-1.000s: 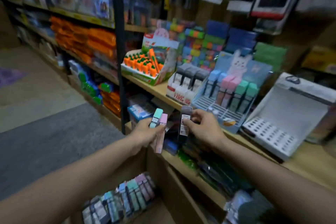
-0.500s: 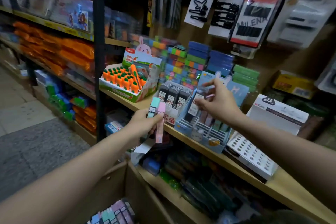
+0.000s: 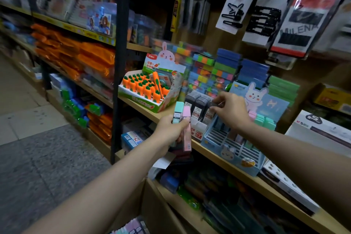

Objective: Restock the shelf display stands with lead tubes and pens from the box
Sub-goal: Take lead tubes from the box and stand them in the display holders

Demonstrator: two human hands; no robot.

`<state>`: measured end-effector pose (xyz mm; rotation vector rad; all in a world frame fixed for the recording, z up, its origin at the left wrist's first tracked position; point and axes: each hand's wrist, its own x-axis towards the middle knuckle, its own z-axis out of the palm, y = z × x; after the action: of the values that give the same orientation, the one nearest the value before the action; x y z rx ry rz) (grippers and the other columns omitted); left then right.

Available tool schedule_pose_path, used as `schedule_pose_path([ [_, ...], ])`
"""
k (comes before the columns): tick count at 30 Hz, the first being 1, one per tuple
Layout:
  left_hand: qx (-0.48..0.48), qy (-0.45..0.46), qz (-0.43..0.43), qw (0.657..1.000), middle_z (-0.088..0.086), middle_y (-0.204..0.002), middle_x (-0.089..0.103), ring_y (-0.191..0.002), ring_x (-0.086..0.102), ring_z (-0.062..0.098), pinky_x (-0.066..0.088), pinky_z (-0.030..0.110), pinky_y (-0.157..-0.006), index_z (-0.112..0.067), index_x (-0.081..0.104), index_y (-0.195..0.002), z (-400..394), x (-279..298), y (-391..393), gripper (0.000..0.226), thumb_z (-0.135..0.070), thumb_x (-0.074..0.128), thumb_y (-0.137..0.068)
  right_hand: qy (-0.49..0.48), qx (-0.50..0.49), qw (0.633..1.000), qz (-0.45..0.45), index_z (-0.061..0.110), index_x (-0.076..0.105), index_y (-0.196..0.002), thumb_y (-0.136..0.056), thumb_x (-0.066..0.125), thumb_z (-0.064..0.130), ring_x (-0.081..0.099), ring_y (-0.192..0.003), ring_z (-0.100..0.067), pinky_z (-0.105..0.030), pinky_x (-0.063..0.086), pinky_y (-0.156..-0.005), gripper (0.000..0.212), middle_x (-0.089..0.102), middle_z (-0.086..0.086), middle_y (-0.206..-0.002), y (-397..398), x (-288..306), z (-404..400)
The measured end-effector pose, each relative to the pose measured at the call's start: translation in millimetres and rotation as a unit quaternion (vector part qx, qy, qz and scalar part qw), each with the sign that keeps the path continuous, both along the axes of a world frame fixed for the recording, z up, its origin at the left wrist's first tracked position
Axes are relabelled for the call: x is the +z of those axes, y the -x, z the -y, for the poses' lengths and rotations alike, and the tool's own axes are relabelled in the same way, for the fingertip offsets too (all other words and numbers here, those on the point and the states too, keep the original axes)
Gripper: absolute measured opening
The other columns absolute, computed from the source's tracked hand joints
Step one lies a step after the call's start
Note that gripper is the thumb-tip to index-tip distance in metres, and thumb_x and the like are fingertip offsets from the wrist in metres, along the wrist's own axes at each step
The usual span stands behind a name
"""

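The left hand has its grip curled round two slim plastic lead tubes, one mint green tube and one pink tube, held upright side by side just in front of the wooden shelf edge. The right hand pinches one black lead tube between thumb and fingertips at its top, at the right end of the row in the white cardboard display stand; two more black tubes stand there to its left. Just right of it stands the blue slotted display stand with a rabbit backing card, holding pink and green tubes at its rear. Left along the shelf sits a green box of orange carrot-shaped erasers. The floor box of pastel tubes shows at the lower edge.
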<state>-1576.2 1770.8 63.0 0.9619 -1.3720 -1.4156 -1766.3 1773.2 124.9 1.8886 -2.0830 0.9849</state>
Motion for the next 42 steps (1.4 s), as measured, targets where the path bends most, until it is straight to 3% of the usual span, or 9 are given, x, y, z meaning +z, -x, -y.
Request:
schedule_pose_path([
  [6,-0.004,-0.003,0.011,1.000,-0.016,-0.043,0.056,-0.038,0.049,-0.004,0.037,0.018,-0.047,-0.020,0.060,-0.082,0,-3,5,0.015,-0.023,0.058,-0.096,0.015,-0.039,0.997,-0.067,0.020,0.076,-0.096,-0.084,0.074,0.027,0.061,-0.089,-0.020,-0.035,0.052,-0.073,0.013,0.064,-0.002,-0.103,0,-5,4],
  [10,-0.014,0.004,0.017,1.000,-0.013,-0.053,0.060,-0.042,0.050,-0.001,0.038,0.019,-0.048,-0.019,0.063,-0.084,-3,-3,8,0.012,-0.022,0.059,-0.095,0.005,-0.025,0.995,-0.098,0.020,0.066,-0.122,-0.092,0.062,0.028,0.058,-0.099,-0.020,-0.035,0.051,-0.083,0.031,0.054,-0.005,-0.118,-4,-3,-5],
  [14,-0.045,0.016,0.002,0.999,-0.010,-0.048,0.055,-0.048,0.044,0.010,0.038,0.020,-0.046,-0.014,0.065,-0.086,-6,-2,11,0.011,-0.022,0.062,-0.094,-0.001,0.068,0.994,0.080,0.030,0.060,-0.123,-0.093,0.060,0.035,0.061,-0.083,-0.003,-0.027,0.055,-0.079,0.030,0.063,0.008,-0.103,-10,-8,-35],
  [19,-0.119,0.032,0.022,0.992,-0.005,-0.055,0.058,-0.047,0.047,0.009,0.039,0.020,-0.046,-0.010,0.066,-0.094,-14,0,27,0.012,-0.021,0.062,-0.094,-0.055,0.134,0.963,0.227,0.027,0.062,-0.121,-0.086,0.072,0.028,0.068,-0.086,-0.013,-0.036,0.059,-0.080,0.036,0.068,0.002,-0.094,-12,-22,-70],
  [25,-0.216,0.014,-0.015,0.976,0.002,-0.075,0.064,-0.056,0.051,0.009,0.042,0.021,-0.049,-0.010,0.067,-0.097,-35,2,53,0.012,-0.021,0.062,-0.093,-0.053,0.132,0.968,0.206,0.028,0.068,-0.096,-0.083,0.075,0.013,0.071,-0.073,-0.013,-0.023,0.058,-0.067,0.021,0.072,-0.001,-0.082,19,-4,-103],
  [30,-0.177,-0.075,-0.067,0.979,0.005,-0.085,0.058,-0.063,0.053,0.015,0.045,0.025,-0.055,-0.009,0.057,-0.109,-37,4,69,0.025,-0.031,0.050,-0.099,0.024,0.036,0.973,0.225,0.026,0.062,-0.093,-0.084,0.074,0.012,0.072,-0.072,-0.015,-0.030,0.060,-0.070,0.020,0.070,-0.003,-0.084,69,24,-120],
  [33,-0.140,-0.106,-0.090,0.980,0.006,-0.077,0.049,-0.060,0.051,0.015,0.043,0.027,-0.053,-0.011,0.052,-0.097,-30,-3,71,0.014,-0.019,0.042,-0.102,0.056,-0.007,0.988,0.146,0.024,0.060,-0.096,-0.084,0.074,0.016,0.069,-0.069,-0.002,-0.020,0.058,-0.065,0.020,0.069,0.005,-0.083,86,24,-123],
  [37,-0.140,-0.063,-0.014,0.988,0.004,-0.083,0.055,-0.071,0.058,0.013,0.051,0.025,-0.058,-0.008,0.057,-0.104,-24,-13,66,0.018,-0.021,0.045,-0.101,0.065,-0.001,0.996,0.065,0.024,0.059,-0.097,-0.084,0.074,0.020,0.063,-0.077,0.004,-0.009,0.048,-0.066,0.020,0.065,0.014,-0.085,80,10,-112],
  [42,-0.145,-0.029,-0.013,0.989,0.003,-0.085,0.059,-0.071,0.062,0.008,0.053,0.019,-0.060,-0.012,0.062,-0.094,-23,-17,59,0.016,-0.021,0.050,-0.099,0.073,0.007,0.996,0.048,0.015,0.061,-0.098,-0.086,0.073,0.018,0.063,-0.082,-0.012,-0.024,0.050,-0.076,0.018,0.065,0.005,-0.087,68,-5,-91],
])
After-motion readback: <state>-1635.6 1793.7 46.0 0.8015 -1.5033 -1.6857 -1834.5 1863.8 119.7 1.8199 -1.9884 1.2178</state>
